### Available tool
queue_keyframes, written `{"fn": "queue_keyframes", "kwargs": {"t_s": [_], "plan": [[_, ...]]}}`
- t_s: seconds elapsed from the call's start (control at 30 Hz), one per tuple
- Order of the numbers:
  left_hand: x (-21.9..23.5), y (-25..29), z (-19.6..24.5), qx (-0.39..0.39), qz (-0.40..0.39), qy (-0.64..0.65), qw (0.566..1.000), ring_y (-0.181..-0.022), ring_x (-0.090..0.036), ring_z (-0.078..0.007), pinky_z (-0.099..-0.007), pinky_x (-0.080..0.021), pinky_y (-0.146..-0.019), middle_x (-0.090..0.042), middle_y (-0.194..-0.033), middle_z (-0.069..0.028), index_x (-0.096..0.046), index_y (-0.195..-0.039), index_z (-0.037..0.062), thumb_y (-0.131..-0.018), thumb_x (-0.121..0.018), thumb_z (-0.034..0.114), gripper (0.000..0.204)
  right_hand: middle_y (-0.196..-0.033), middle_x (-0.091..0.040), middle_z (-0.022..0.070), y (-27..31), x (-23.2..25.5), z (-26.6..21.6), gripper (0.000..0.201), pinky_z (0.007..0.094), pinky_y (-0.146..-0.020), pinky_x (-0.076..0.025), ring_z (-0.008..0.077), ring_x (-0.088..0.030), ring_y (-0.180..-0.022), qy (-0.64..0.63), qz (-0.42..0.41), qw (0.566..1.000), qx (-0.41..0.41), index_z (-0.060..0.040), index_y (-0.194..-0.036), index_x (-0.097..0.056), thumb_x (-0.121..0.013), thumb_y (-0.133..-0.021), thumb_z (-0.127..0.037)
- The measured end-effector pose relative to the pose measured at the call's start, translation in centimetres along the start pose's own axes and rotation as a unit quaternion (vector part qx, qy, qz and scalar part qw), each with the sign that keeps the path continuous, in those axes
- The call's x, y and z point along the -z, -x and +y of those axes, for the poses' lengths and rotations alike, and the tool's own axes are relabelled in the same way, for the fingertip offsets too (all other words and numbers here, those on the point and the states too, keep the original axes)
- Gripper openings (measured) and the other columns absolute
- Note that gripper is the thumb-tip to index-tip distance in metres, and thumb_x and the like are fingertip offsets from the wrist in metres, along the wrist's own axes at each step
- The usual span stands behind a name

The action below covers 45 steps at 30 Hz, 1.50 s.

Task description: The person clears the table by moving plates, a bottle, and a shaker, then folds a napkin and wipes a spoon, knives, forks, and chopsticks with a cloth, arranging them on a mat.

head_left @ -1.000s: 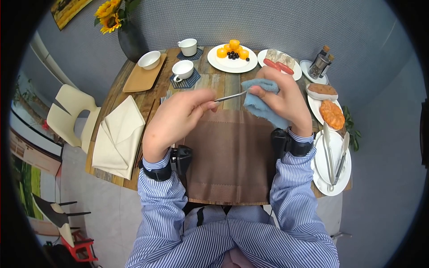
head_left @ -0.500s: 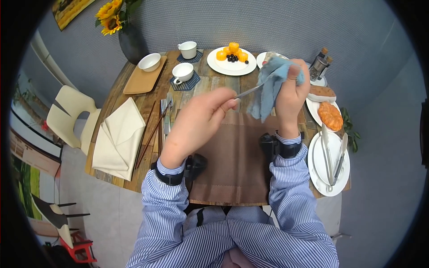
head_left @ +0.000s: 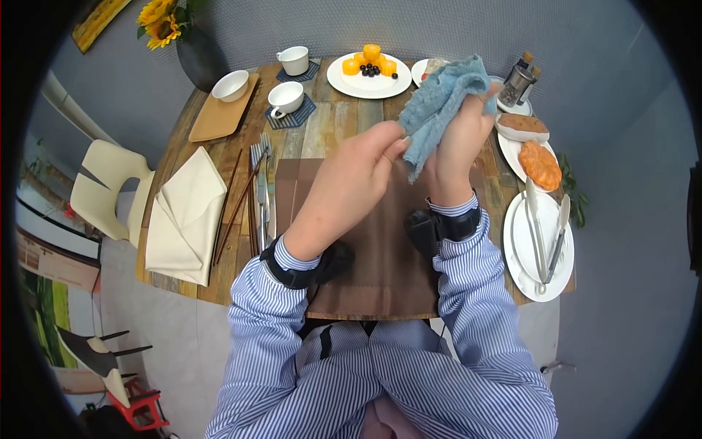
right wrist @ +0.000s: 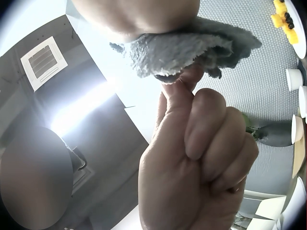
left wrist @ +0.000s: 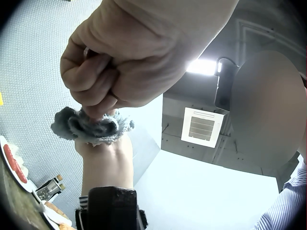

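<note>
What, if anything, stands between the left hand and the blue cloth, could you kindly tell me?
Nothing visible does: the left hand is right up against the edge of the blue cloth, which the right hand grips.

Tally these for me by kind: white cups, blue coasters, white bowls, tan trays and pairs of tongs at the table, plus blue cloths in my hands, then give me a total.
White cups: 2
Blue coasters: 2
White bowl: 1
Tan tray: 1
Tongs: 1
Blue cloth: 1
Total: 8
</note>
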<state>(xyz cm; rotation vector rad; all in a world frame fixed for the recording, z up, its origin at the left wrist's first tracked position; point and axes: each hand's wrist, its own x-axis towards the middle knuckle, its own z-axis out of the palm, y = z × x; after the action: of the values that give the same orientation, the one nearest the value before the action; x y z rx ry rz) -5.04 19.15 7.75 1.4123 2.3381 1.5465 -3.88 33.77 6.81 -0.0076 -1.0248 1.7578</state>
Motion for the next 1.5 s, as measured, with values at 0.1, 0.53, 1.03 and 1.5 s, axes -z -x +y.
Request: {"fn": "queue_keyframes", "kwargs": {"t_s": [0.1,0.53,1.03,1.5], "plan": [[-0.2,-0.1,-0.3,0.013,0.001,-0.003,1.0,-0.076,-0.055,-0.0417,-0.0441,-0.043,-0.062,-0.057,-0.077,-0.0203,-0.054,-0.092,0.0025,-0.093,-0.05,0.016,0.014,-0.086,-0.055,0.0007,0.2,-0.4,-0.1,0.04,0.0231,-0.069,-0.047,0.0077,-0.054,-0.075,-0.025,-0.018,0.999,-0.032,-0.0053,-0.095,-0.05,-0.04,-0.099,-0.044],[0.7,-0.8,-1.8,-0.02,0.042,0.048,0.998,-0.057,-0.044,-0.0128,-0.027,-0.038,-0.054,-0.046,-0.067,-0.0061,-0.052,-0.089,-0.001,-0.096,-0.05,0.017,0.019,-0.084,-0.059,0.0006,1.5,-1.9,-0.5,0.033,0.0233,-0.065,-0.049,0.0067,-0.056,-0.072,-0.012,-0.095,0.981,-0.167,-0.003,-0.099,-0.054,-0.045,-0.099,-0.035],[3.5,0.1,-1.2,0.032,-0.08,0.104,0.991,-0.059,-0.05,-0.0135,-0.0282,-0.041,-0.057,-0.05,-0.062,-0.0035,-0.052,-0.089,0.0009,-0.097,-0.046,0.015,0.017,-0.076,-0.063,0.0008,-0.3,-0.2,-3.4,0.028,0.0211,-0.058,-0.047,0.0062,-0.057,-0.065,0.157,-0.121,0.978,-0.063,-0.0022,-0.085,-0.061,-0.076,-0.08,-0.026],[6.3,8.4,-1.7,0.004,-0.084,-0.16,0.984,-0.059,-0.053,-0.0255,-0.034,-0.042,-0.057,-0.052,-0.068,-0.0136,-0.057,-0.095,0.0029,-0.091,-0.054,0.014,0.012,-0.08,-0.066,0.0102,2.6,2.6,-6.2,0.018,0.0281,-0.063,-0.049,0.0207,-0.065,-0.071,0.42,-0.544,0.726,0.039,-0.002,-0.087,-0.067,-0.074,-0.075,-0.014]]}}
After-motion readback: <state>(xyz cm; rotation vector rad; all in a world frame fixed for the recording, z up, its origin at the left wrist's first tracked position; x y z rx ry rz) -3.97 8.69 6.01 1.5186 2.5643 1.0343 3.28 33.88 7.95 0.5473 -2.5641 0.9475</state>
